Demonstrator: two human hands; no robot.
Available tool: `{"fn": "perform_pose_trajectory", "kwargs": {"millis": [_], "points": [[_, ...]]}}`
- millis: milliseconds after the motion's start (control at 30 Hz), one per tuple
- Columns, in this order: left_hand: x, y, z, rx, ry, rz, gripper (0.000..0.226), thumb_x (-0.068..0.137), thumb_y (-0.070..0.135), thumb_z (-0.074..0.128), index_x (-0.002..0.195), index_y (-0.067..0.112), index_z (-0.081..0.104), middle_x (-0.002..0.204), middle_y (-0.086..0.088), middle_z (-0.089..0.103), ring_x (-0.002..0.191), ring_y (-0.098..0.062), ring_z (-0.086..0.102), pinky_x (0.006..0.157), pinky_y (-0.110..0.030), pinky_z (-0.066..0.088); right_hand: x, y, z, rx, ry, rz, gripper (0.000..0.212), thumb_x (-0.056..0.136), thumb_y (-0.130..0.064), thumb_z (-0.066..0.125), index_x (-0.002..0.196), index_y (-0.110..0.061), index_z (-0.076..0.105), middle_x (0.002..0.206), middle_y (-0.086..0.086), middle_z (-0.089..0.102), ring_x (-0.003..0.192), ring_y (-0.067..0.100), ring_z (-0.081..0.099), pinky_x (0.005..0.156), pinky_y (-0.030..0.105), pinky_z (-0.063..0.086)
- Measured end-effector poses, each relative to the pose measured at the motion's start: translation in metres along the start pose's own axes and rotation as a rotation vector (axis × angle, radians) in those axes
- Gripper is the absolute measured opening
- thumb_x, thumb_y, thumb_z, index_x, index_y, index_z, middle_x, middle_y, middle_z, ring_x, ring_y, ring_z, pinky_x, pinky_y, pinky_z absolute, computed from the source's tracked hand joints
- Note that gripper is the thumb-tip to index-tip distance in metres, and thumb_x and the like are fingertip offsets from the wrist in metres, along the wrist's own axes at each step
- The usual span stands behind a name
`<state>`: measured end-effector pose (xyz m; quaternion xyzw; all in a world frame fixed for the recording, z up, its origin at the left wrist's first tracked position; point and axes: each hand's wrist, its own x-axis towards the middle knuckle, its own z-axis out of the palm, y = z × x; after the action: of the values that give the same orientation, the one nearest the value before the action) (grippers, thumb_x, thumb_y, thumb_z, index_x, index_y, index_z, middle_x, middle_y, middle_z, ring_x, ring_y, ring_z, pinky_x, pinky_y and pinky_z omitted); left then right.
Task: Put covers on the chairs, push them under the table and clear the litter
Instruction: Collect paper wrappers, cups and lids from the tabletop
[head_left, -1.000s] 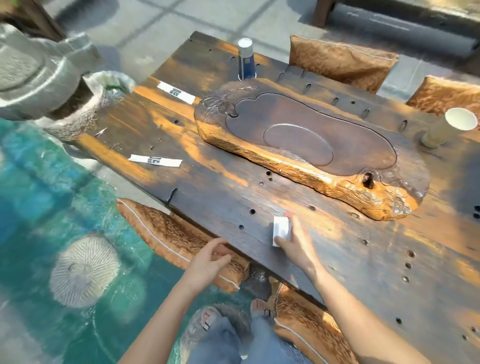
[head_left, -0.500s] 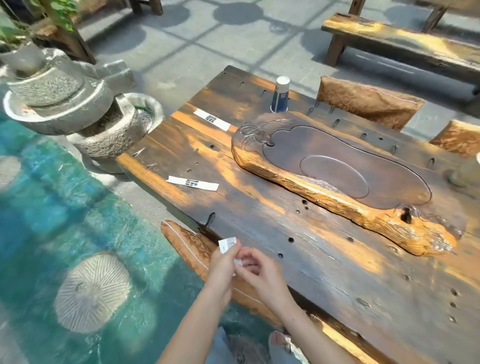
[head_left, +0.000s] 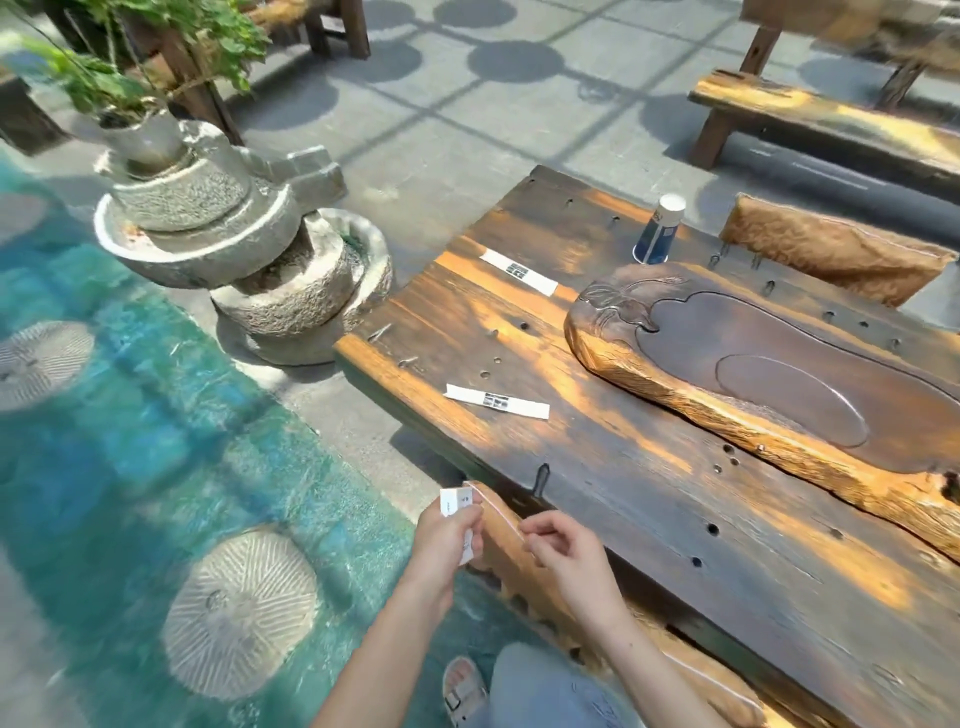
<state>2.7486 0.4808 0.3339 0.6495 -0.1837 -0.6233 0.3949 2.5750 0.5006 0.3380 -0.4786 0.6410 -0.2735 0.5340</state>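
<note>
The long plank table (head_left: 675, 519), dark, weathered and pitted with round holes, carries a carved, kidney-shaped wooden tea tray (head_left: 779, 374). A chair in a brown grain-patterned cover (head_left: 496, 519) sits tucked under its near edge. A near paper strip (head_left: 497, 401) and a far paper strip (head_left: 519, 272), white and printed, lie flat on the tabletop. Off its near edge the left hand (head_left: 447, 535) pinches a folded white paper scrap (head_left: 451, 501), and the right hand (head_left: 566, 551) curls its fingers together around nothing visible.

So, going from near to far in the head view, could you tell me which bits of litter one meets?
Folded paper in the left hand → nearer paper strip → farther paper strip → blue paper cup.
</note>
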Motion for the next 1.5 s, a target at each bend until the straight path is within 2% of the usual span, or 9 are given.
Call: {"fn": "perform_pose_trajectory", "kwargs": {"millis": [200, 333, 567, 700, 800, 933, 1100, 1267, 1500], "points": [[0.014, 0.030, -0.028, -0.053, -0.027, -0.016, 0.011, 0.096, 0.002, 0.057, 0.101, 0.008, 0.066, 0.057, 0.000, 0.061, 0.045, -0.012, 0.055, 0.048, -0.025, 0.046, 0.032, -0.011, 0.027, -0.002, -0.005, 0.055, 0.016, 0.099, -0.022, 0.062, 0.102, -0.034, 0.072, 0.101, -0.011, 0.073, 0.097, 0.010, 0.069, 0.086, 0.032, 0.060], [0.034, 0.054, -0.040, -0.100, -0.064, -0.019, 0.010, 0.097, -0.002, 0.055, 0.100, 0.006, 0.062, 0.058, -0.004, 0.053, 0.047, -0.016, 0.047, 0.047, -0.028, 0.041, 0.088, -0.022, 0.044, 0.090, -0.016, 0.109, 0.014, 0.099, -0.013, 0.061, 0.106, -0.021, 0.070, 0.101, 0.005, 0.073, 0.095, 0.019, 0.070, 0.085, 0.036, 0.060], [0.107, 0.110, -0.073, -0.080, -0.095, 0.011, 0.007, 0.097, 0.001, 0.059, 0.103, -0.003, 0.062, 0.066, -0.008, 0.052, 0.052, -0.018, 0.045, 0.056, -0.031, 0.039, 0.229, -0.054, 0.067, 0.359, 0.070, 0.290, 0.022, 0.099, 0.006, 0.051, 0.118, -0.004, 0.055, 0.094, 0.021, 0.064, 0.069, 0.024, 0.063, 0.059, 0.029, 0.055], [0.155, 0.148, -0.083, 0.004, -0.165, -0.047, 0.020, 0.096, 0.003, 0.058, 0.115, 0.000, 0.064, 0.071, -0.004, 0.053, 0.056, -0.015, 0.047, 0.054, -0.026, 0.043, 0.293, -0.067, 0.078, 0.420, 0.145, 0.476, 0.038, 0.097, 0.014, 0.048, 0.125, -0.011, 0.047, 0.091, 0.022, 0.057, 0.062, 0.025, 0.056, 0.045, 0.025, 0.048], [0.183, 0.176, -0.083, 0.072, -0.220, -0.063, 0.027, 0.093, 0.008, 0.063, 0.119, 0.001, 0.063, 0.074, -0.007, 0.054, 0.055, -0.015, 0.046, 0.056, -0.027, 0.042, 0.328, -0.068, 0.084, 0.318, 0.160, 0.585, 0.043, 0.094, 0.013, 0.053, 0.126, -0.014, 0.044, 0.077, 0.019, 0.053, 0.058, 0.025, 0.050, 0.053, 0.031, 0.041], [0.211, 0.211, -0.078, 0.090, -0.234, -0.076, 0.041, 0.075, 0.014, 0.066, 0.114, 0.000, 0.064, 0.062, -0.004, 0.054, 0.052, -0.016, 0.048, 0.052, -0.026, 0.042, 0.351, -0.071, 0.084, 0.141, 0.178, 0.697, 0.029, 0.091, 0.005, 0.061, 0.106, -0.014, 0.045, 0.085, 0.022, 0.058, 0.074, 0.034, 0.061, 0.063, 0.041, 0.045], [0.239, 0.246, -0.070, 0.085, -0.299, -0.135, 0.032, 0.076, 0.015, 0.068, 0.105, 0.001, 0.068, 0.062, -0.001, 0.061, 0.052, -0.013, 0.057, 0.051, -0.024, 0.043, 0.348, -0.070, 0.088, -0.047, 0.221, 0.735, 0.019, 0.090, -0.007, 0.063, 0.107, -0.006, 0.054, 0.082, 0.021, 0.071, 0.072, 0.038, 0.072, 0.060, 0.038, 0.054], [0.276, 0.274, -0.062, 0.157, -0.337, -0.175, 0.022, 0.067, 0.012, 0.066, 0.088, 0.005, 0.068, 0.067, -0.004, 0.061, 0.055, -0.017, 0.055, 0.053, -0.027, 0.039, 0.343, -0.060, 0.099, -0.140, 0.243, 0.726, 0.010, 0.095, -0.019, 0.063, 0.101, -0.013, 0.057, 0.088, 0.019, 0.076, 0.082, 0.036, 0.076, 0.079, 0.047, 0.062], [0.330, 0.303, -0.076, 0.267, -0.487, -0.234, 0.032, 0.087, 0.009, 0.071, 0.118, 0.006, 0.067, 0.071, -0.010, 0.062, 0.064, -0.021, 0.057, 0.062, -0.031, 0.050, 0.353, -0.072, 0.127, -0.072, 0.416, 0.786, 0.012, 0.086, -0.005, 0.064, 0.079, -0.013, 0.058, 0.093, 0.020, 0.075, 0.094, 0.036, 0.071, 0.084, 0.042, 0.056]]}}
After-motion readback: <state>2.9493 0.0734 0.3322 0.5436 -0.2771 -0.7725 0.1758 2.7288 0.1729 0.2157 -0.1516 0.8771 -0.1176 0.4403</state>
